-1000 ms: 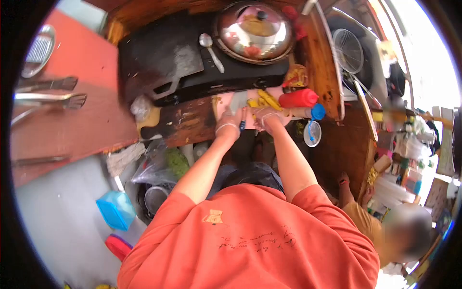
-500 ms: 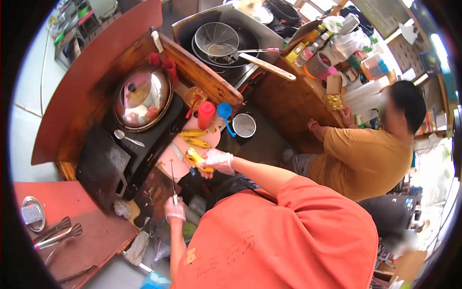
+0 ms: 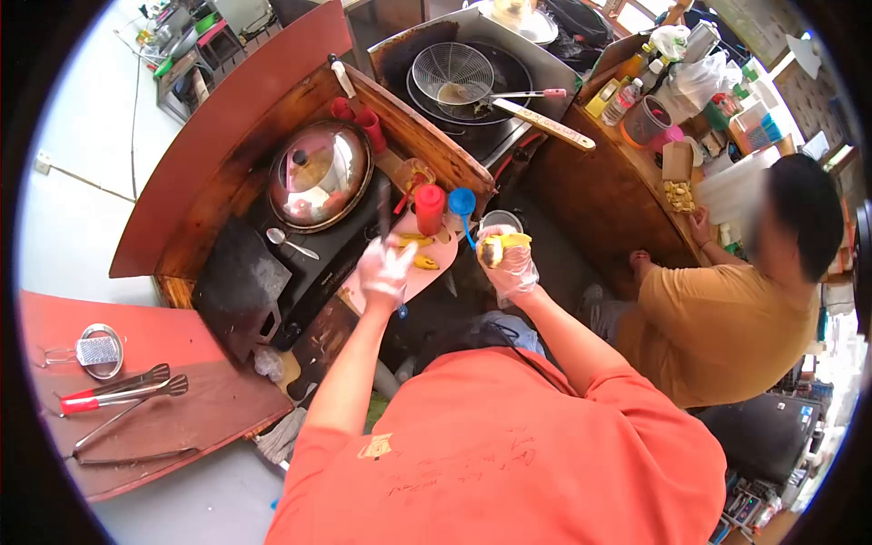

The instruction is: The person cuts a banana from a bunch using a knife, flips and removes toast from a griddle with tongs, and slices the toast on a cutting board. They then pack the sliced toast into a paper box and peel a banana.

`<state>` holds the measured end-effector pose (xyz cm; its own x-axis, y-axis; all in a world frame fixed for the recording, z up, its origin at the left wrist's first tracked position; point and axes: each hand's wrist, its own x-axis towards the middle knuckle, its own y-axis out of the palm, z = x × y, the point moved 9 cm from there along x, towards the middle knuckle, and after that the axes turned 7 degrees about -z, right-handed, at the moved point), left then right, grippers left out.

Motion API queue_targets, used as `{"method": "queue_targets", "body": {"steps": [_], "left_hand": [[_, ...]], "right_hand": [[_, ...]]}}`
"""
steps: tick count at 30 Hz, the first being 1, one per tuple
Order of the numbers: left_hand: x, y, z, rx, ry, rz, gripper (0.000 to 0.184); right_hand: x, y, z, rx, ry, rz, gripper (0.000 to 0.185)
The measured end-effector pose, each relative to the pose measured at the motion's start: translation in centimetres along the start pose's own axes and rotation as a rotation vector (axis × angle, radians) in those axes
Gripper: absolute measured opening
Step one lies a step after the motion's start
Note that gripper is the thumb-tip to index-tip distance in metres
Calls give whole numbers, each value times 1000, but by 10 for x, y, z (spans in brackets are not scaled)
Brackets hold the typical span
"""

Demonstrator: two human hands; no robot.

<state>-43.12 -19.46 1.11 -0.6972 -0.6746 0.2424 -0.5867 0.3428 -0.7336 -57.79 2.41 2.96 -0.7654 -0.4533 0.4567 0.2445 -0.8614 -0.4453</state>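
Observation:
My gloved left hand (image 3: 386, 274) is closed over the pink cutting board (image 3: 420, 283), blurred by motion; a thin dark blade, apparently a knife (image 3: 384, 211), points up from it. In my gloved right hand (image 3: 516, 272), right of the board, is a yellow banana (image 3: 517, 241) with a dark patch at one end. More bananas (image 3: 425, 262) lie on the board, partly behind my left hand. A red squeeze bottle (image 3: 430, 207) stands at the board's far edge, beside a blue ladle-like item (image 3: 462, 202).
A domed lid (image 3: 320, 177) and a spoon (image 3: 292, 243) rest on the black stove. Beyond the wooden divider is a wok (image 3: 509, 77) with a strainer (image 3: 452, 74). A person in a mustard shirt (image 3: 727, 318) sits at right, a hand near a food box (image 3: 678, 177).
My right hand has lifted the banana away from the board, to the right. My left hand has moved up over the board with the blade. The view has shifted too.

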Motion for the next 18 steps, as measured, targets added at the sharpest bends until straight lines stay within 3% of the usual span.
{"method": "queue_targets", "body": {"steps": [1,3,4,8,10,11,12,13,14,17,18], "left_hand": [[21,2,-26,6,68,-91,47],[52,15,-57,-206,167,-151,57],[61,34,-52,-215,164,-146,60],[73,89,-25,-209,91,-156,53],[75,101,-13,-205,53,-216,41],[78,104,-13,-207,60,-206,41],[81,105,-17,-106,104,-207,40],[83,105,-22,-5,149,-210,38],[85,105,-23,16,171,-213,34],[84,96,-26,-24,210,-266,34],[82,93,-20,-18,123,-272,34]], "right_hand": [[15,-1,4,68,27,23,17],[36,6,19,-214,-65,18,20],[36,37,-27,-378,351,291,26],[35,47,-40,-412,443,185,28],[8,76,-102,-294,663,194,28],[-5,94,-131,-294,672,185,28],[-23,113,-166,-106,774,123,26],[-34,125,-184,85,867,58,25],[-25,112,-152,254,1001,20,15],[-16,107,-149,458,833,-112,19],[-17,104,-147,460,833,-115,19]]}}
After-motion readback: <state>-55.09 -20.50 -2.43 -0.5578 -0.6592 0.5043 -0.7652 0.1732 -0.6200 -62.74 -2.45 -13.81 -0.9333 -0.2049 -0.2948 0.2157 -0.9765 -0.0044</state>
